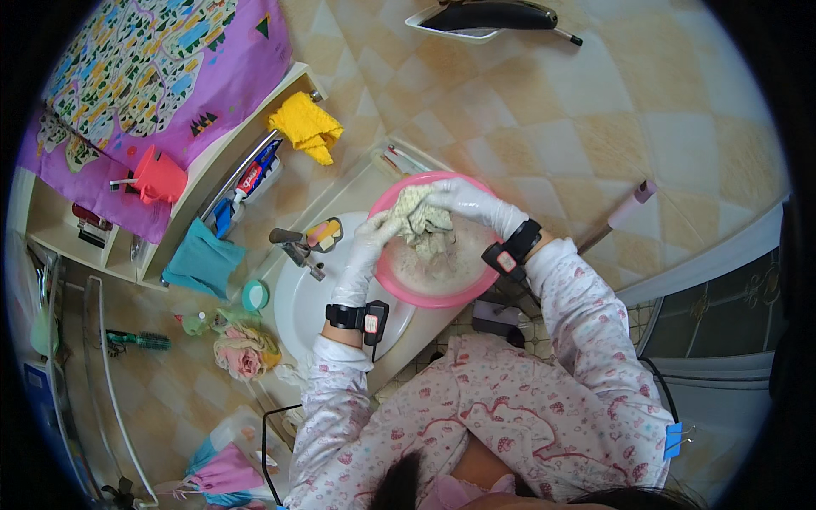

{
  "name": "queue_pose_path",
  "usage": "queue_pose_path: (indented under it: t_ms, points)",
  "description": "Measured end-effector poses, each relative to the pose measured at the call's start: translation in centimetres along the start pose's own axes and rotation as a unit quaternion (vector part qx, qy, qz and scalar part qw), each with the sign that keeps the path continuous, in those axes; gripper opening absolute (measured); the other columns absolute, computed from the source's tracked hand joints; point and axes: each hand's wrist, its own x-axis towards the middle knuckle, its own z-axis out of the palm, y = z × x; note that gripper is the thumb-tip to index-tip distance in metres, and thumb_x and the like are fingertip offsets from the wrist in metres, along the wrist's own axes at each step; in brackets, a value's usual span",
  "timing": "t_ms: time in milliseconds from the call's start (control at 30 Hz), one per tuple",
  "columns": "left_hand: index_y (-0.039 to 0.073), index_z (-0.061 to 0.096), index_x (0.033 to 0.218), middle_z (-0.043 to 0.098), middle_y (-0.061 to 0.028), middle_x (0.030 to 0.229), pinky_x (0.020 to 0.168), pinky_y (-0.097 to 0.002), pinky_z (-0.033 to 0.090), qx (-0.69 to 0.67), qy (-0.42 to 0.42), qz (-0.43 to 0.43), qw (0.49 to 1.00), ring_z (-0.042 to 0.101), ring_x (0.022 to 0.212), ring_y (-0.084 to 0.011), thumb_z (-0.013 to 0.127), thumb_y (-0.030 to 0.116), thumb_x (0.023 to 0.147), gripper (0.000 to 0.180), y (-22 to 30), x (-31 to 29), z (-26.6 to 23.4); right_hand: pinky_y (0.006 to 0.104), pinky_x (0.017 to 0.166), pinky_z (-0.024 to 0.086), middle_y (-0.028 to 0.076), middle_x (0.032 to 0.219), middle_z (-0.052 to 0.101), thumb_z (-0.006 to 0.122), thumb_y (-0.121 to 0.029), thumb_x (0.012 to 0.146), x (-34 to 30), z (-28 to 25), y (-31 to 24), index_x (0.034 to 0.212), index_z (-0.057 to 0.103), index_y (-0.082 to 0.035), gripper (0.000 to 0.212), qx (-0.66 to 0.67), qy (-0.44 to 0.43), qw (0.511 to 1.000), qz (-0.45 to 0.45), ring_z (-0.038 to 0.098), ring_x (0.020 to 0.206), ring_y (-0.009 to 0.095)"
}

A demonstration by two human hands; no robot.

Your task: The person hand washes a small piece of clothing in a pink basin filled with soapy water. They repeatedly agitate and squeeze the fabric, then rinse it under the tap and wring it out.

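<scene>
Gripped in bunched folds between gloved left hand (376,236) and right hand (466,201): a pale cloth (417,210) over the pink basin (429,299).
It hangs limp and looks wet, so likely soft, weighty and slippery; thick gathered folds should hold better than one edge.

Soft, fairly even light, fisheye-bent edges, black corners

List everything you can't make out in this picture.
Head view:
- Basin: its bottom, under cloudy water.
- Cloth: its underside, behind its own folds.
- Sink: part hidden by the left arm and basin.
- Purple cover: its far end, cut off by the top edge.
</scene>
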Motion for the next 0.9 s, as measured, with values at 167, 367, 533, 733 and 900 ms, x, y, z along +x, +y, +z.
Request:
queue_pose_path:
  t_ms: [167,367,533,733,900]
  points:
    - [-0.001,0.053,0.117,0.057,-0.0055,0.110,0.092,-0.0271,0.039,-0.139,-0.042,0.060,0.988,0.051,0.105,-0.0130,0.055,0.019,0.092,0.032,0.6,1.0,0.8,0.0272,0.090,0.043,0.004,0.109,0.059,0.048,-0.027,0.095,0.8,0.9,-3.6,0.119,0.054,-0.003,0.034,0.107,0.030,0.992,0.063,0.053,0.100,0.011]
    - [0.003,0.052,0.105,0.057,-0.0038,0.099,0.085,-0.0303,0.046,-0.341,0.063,0.045,0.937,0.055,0.094,-0.0145,0.046,0.020,0.096,0.020,0.1,1.6,3.7,0.0296,0.088,0.044,0.012,0.108,0.057,0.050,-0.018,0.092,1.2,5.7,-3.0,0.108,0.054,-0.001,0.023,-0.145,0.183,0.969,-0.083,0.054,0.103,0.017]
    - [0.004,0.051,0.117,0.059,-0.0069,0.109,0.084,-0.0336,0.051,-0.412,-0.084,0.023,0.907,0.060,0.096,-0.0185,0.042,0.023,0.097,0.029,-1.1,2.1,3.5,0.0369,0.082,0.046,0.018,0.099,0.058,0.055,-0.016,0.084,2.3,4.9,-0.4,0.107,0.052,-0.002,0.028,-0.274,0.160,0.948,-0.028,0.057,0.093,0.032]
    - [0.002,0.049,0.122,0.057,-0.0120,0.117,0.087,-0.0371,0.051,-0.374,-0.085,-0.009,0.924,0.060,0.102,-0.0229,0.041,0.016,0.096,0.031,-0.3,2.7,2.9,0.0299,0.088,0.046,0.009,0.117,0.055,0.053,-0.018,0.090,2.0,3.9,-0.9,0.123,0.047,-0.005,0.036,-0.203,0.038,0.978,-0.019,0.053,0.107,0.015]
    - [0.003,0.040,0.131,0.051,-0.0147,0.127,0.097,-0.0412,0.045,-0.430,-0.056,-0.029,0.901,0.053,0.113,-0.0263,0.040,0.022,0.098,0.038,1.0,2.0,1.1,0.0284,0.097,0.040,0.014,0.130,0.045,0.066,-0.019,0.084,1.0,2.2,-2.4,0.136,0.031,-0.004,0.064,0.151,0.065,0.986,0.042,0.049,0.116,0.018]
